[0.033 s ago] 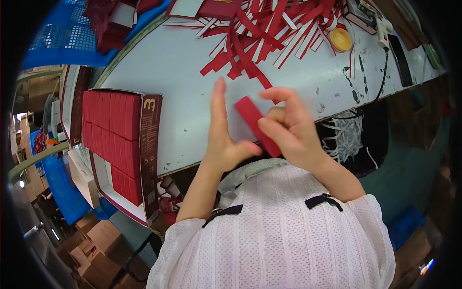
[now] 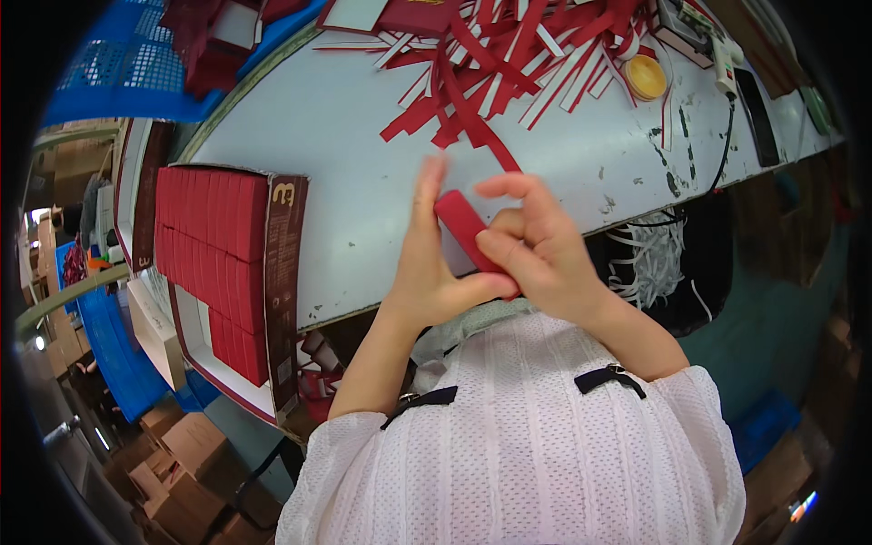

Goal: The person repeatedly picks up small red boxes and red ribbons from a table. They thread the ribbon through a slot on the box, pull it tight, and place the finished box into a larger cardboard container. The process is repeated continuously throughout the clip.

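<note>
I have the red box in view between the two hands, aslant over the near edge of the worktop, its upper end leaning left. The right hand has its grip closed around the lower part of the box, thumb against it, forefinger raised and curled clear of it. The left hand I see spread, its grip loose: fingers upright and blurred, thumb stretched across to the lower end of the box. Whether that thumb presses on it, I cannot tell.

Further out, left of the hands, I see a carton packed with rows of red boxes, the lowest row only part filled. Beyond the hands, red and white strips lie heaped on the worktop, one reaching toward the right forefinger. A yellow roll sits at the heap's right, near a power strip.
</note>
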`<state>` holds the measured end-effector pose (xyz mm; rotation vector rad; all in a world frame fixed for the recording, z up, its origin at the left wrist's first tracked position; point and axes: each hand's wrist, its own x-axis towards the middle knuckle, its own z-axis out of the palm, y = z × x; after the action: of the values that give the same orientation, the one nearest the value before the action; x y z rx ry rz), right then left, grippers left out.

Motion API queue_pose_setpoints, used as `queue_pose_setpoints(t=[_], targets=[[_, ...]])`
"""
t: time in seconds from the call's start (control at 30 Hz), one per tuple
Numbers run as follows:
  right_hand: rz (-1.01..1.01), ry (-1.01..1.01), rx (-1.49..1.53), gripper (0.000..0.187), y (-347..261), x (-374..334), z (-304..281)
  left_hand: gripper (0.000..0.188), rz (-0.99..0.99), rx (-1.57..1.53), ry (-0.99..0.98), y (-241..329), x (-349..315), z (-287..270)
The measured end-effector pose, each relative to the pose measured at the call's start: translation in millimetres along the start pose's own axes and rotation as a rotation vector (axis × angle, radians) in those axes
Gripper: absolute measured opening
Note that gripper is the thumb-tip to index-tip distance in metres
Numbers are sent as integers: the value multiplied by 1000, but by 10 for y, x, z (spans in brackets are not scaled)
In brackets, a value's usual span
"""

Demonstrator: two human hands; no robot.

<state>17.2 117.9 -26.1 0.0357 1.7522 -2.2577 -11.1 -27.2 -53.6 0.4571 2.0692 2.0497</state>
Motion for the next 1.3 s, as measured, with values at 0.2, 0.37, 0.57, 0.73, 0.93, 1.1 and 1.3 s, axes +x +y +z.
queue_pose_setpoints(t=[0.2,0.37,0.57,0.73,0.93,1.1,1.3], targets=[[-264,144,-378,18,196,211,-105,35,-163,65,-111,-40,-175,-338],[-580,154,-1183,23,140,485,-445,11,-75,57,-209,58,-438,-576],[-539,-19,-1179,17,220,598,-549,27,367,165,530,709,-1047,-1581],[-649,81,-1001,8,142,608,-246,17,318,168,1234,673,-1878,-3041],[-629,-27,-620,15,-115,432,-26,22,-210,-9,1102,147,-1607,-2977],[-255,-89,171,27,-425,78,73,22,-370,736,932,63,-1999,-3583],[-145,-162,75,22,-341,76,270,10,-16,638,412,801,-488,-1190]])
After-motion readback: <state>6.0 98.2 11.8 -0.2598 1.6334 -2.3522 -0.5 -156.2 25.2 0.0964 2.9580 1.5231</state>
